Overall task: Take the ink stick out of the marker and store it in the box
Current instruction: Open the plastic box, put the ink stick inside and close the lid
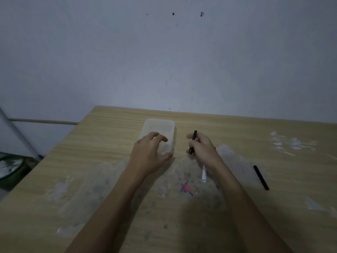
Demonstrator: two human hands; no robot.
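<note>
A translucent plastic box (158,126) sits on the wooden table (109,154), near its far edge. My left hand (149,156) rests on the box's near end, fingers curled over the rim and gripping it. To the right of the box, my right hand (203,149) holds a thin black stick (193,141) upright, its tip pointing away from me. A white marker barrel (204,174) lies on the table under my right wrist, partly hidden. A black marker cap or piece (261,177) lies farther right.
The tabletop has whitish worn patches and a red and blue scribble (187,189) in the middle. A grey wall rises just behind the table. A green-rimmed bin (11,168) stands on the floor at the left.
</note>
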